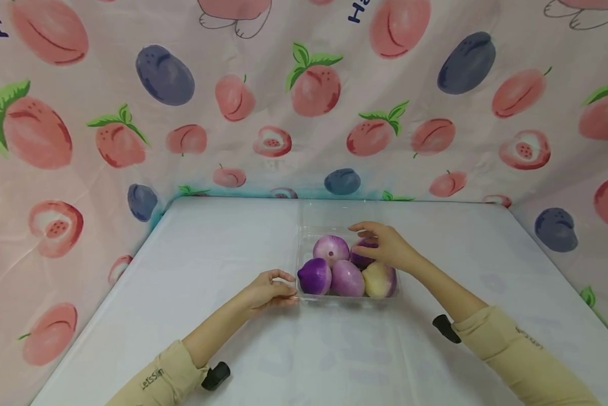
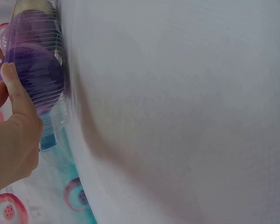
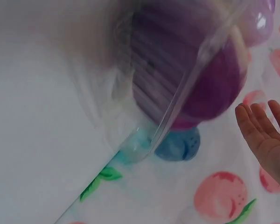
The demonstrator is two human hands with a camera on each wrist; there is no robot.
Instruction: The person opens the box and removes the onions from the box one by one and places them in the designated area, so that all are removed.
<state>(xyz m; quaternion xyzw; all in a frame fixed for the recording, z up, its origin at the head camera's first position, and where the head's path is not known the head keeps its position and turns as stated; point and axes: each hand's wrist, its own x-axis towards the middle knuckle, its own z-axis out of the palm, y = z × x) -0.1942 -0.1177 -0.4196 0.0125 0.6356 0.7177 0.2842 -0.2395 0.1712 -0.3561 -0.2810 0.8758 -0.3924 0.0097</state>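
Note:
Several purple onions [image 1: 347, 278] sit in a clear plastic container [image 1: 300, 239] whose see-through lid [image 1: 334, 213] lies folded back behind it. One onion at the front right [image 1: 378, 280] shows a pale yellowish side; a dark purple one [image 1: 315, 276] is at the front left. My left hand [image 1: 268, 290] pinches the container's left edge, and its thumb at the rim shows in the left wrist view. Over the back right onion [image 1: 359, 260] hovers my right hand [image 1: 387, 245], partly covering it. In the right wrist view, the right hand's fingers [image 3: 259, 123] are extended and apart from the onions.
A white cloth-covered table [image 1: 207, 242] carries the container near its back edge. Behind and at both sides hangs a pink curtain [image 1: 263, 67] printed with fruit. Dark straps [image 1: 216, 376] show under the beige sleeves [image 1: 167, 375].

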